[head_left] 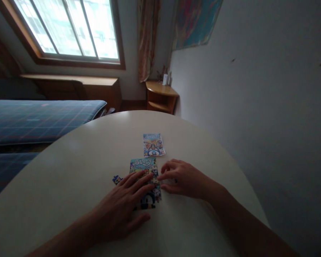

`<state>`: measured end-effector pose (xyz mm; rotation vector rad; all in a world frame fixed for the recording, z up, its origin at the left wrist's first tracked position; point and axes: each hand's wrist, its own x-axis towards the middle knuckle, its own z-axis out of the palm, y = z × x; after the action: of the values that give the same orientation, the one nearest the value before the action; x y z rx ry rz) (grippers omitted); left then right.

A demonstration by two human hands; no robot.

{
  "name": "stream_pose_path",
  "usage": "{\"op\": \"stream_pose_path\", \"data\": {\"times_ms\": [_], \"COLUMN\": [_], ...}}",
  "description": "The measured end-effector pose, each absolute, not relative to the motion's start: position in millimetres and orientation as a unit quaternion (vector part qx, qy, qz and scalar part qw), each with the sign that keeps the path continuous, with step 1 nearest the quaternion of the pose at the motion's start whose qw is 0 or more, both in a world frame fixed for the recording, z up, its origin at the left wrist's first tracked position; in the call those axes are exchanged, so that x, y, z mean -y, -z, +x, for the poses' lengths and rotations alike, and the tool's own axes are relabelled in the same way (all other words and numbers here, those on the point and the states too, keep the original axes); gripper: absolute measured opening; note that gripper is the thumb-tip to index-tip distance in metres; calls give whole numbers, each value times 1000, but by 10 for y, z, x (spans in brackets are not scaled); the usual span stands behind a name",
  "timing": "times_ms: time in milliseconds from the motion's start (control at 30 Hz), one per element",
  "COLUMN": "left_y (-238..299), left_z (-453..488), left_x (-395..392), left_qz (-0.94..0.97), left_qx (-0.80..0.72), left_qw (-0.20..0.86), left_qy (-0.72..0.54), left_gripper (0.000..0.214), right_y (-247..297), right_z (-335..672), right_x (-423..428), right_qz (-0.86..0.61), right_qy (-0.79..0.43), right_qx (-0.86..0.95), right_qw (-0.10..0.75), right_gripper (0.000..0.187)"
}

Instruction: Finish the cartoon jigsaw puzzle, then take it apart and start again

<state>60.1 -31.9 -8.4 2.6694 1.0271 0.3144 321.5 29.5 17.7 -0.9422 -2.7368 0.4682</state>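
Observation:
A small colourful jigsaw puzzle (pixel 145 167) with a cartoon picture lies on the round white table (pixel 75 167). My left hand (pixel 123 208) rests flat on the puzzle's lower left part, fingers stretched out over it. My right hand (pixel 182 178) sits at the puzzle's right edge, its fingertips curled and touching the pieces there. A loose puzzle piece (pixel 117 179) lies just left of the puzzle, beside my left fingers. A printed picture card (pixel 153 144) with the same design lies a little farther away on the table.
A white wall (pixel 256 89) runs close along the table's right side. Beyond the table stand a bed with a blue checked cover (pixel 37 119), a wooden corner shelf (pixel 160 96) and a window (pixel 69 28) with a curtain.

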Motion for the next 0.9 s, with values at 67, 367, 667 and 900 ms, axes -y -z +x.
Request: {"op": "stream_pose_path", "data": {"times_ms": [67, 367, 667, 900], "left_y": [82, 98, 84, 20], "left_z": [603, 609, 198, 6], "left_x": [312, 337, 113, 41], "left_qz": [919, 920, 836, 811], "left_qx": [-355, -345, -513, -560], "left_qw": [130, 128, 48, 125], "left_qy": [-109, -137, -186, -111], "left_gripper": [65, 70, 30, 31], "right_y": [-188, -301, -248, -230], "right_z": [3212, 3516, 3571, 3464], "right_x": [-289, -386, -453, -415], "right_qz": [-319, -410, -412, -427], "right_qy": [-161, -219, -239, -228], "right_qx": [928, 881, 875, 870], "right_qw": [106, 84, 86, 89], "right_gripper": [25, 48, 30, 18]}}
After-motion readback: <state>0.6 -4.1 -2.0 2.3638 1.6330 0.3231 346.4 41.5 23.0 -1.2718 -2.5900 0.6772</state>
